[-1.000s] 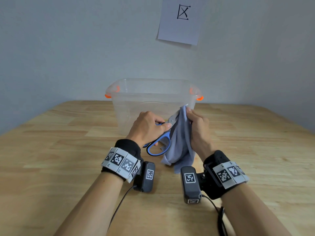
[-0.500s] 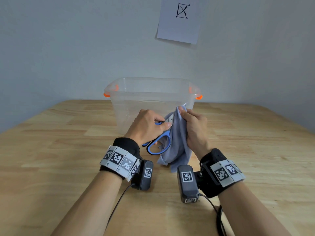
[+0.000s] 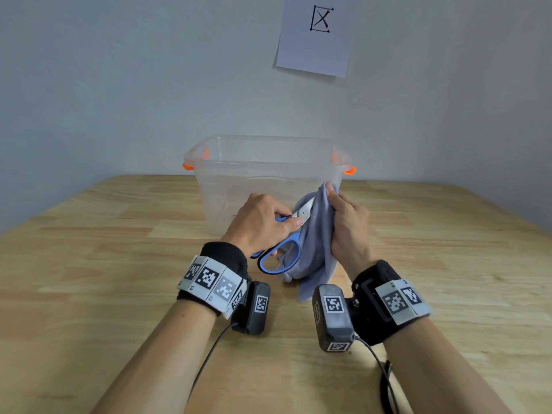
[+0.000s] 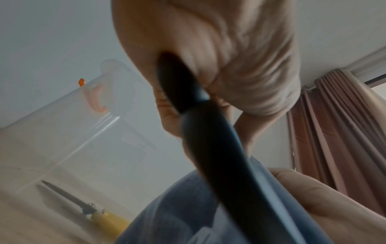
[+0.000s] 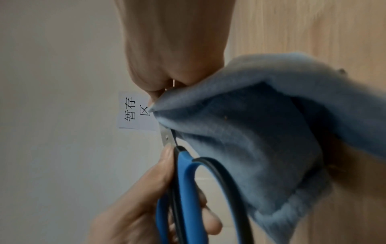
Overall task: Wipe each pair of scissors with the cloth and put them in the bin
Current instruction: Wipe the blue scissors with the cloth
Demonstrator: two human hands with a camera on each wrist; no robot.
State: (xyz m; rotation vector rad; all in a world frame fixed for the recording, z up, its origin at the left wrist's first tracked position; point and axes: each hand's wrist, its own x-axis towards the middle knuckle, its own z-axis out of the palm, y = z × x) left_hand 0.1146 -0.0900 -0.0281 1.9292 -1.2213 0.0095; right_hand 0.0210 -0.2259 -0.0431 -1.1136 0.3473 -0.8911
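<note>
Wooden table (image 3: 89, 264) stretched before us, a clear bin (image 3: 268, 162) at its far side. Our left hand (image 3: 263, 222) curled round the handles of the blue scissors (image 3: 280, 258), thumb by the pivot. Their blades slanted up and away to the right, into the blue cloth (image 3: 316, 252), which our right hand (image 3: 348, 225) pinched round them. We counted two pairs: this one, and yellow-handled scissors (image 4: 87, 209) lying flat in the bin.

Head cam: high, looks fwd/down over table (image 3: 89, 294) at bin (image 3: 268, 162). L wrist cam: low, tilted up, close. R wrist: close, rolled sideways. All share blue scissors (image 3: 280, 258).
</note>
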